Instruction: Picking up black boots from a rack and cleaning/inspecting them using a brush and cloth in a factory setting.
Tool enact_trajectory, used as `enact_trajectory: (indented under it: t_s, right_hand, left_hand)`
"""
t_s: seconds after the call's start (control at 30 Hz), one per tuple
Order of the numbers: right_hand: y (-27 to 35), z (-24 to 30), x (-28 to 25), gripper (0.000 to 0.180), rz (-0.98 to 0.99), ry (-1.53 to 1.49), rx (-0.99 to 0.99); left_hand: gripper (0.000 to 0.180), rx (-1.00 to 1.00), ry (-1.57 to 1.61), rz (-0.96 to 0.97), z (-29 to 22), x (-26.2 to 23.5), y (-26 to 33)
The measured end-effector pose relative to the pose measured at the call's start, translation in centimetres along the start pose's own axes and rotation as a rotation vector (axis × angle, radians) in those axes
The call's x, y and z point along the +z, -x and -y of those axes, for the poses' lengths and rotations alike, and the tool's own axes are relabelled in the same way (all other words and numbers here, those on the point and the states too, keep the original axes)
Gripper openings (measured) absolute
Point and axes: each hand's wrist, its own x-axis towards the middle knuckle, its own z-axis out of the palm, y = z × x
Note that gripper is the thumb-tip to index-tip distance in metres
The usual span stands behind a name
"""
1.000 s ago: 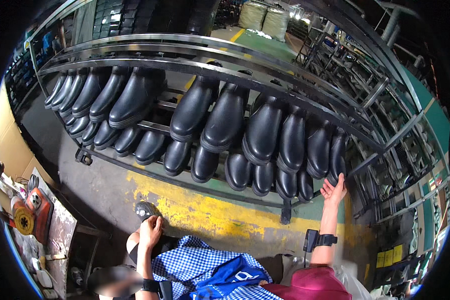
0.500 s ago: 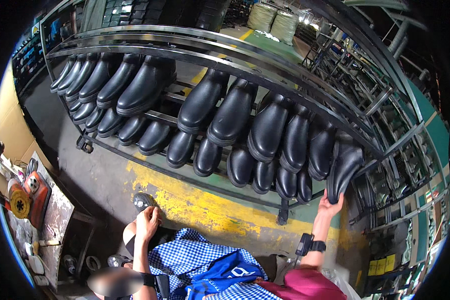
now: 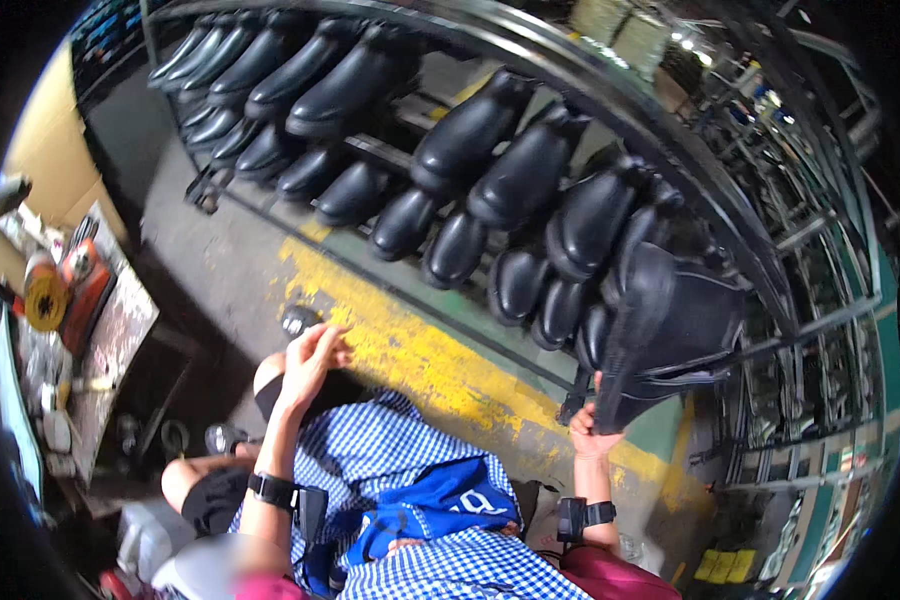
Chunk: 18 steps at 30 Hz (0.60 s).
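One black boot [image 3: 670, 330] is hanging off the right hand [image 3: 592, 432], fingers pinching its lower end, long axis running up and right toward the rack [image 3: 610, 110]. The right arm is reaching forward. The left hand [image 3: 310, 360] is hovering over the knee, loosely curled, probably empty.

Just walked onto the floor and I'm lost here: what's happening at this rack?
A seated person in a blue checked apron faces a metal rack hung with rows of black rubber boots. Their right hand grips one black boot by its lower edge, holding it up in front of the rack's right end. The left hand is raised over the knee, fingers loosely curled, holding nothing. A cluttered workbench stands to their left.
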Motion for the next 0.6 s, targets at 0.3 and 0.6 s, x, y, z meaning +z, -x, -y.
enact_trajectory:
  t_s: [0.3, 0.6]
  right_hand:
    - [-2.3, -13.1, 6.6, 0.051, -0.001, 0.308, 0.663]
    - [-4.1, -16.1, 12.0, 0.034, 0.16, 1.42, 0.114]
  left_hand:
    - [0.083, 0.288, 0.295, 0.121, 2.6, 4.4, 4.0]
    - [0.065, 0.162, 0.463, -0.577, 4.1, 3.9, 2.8]
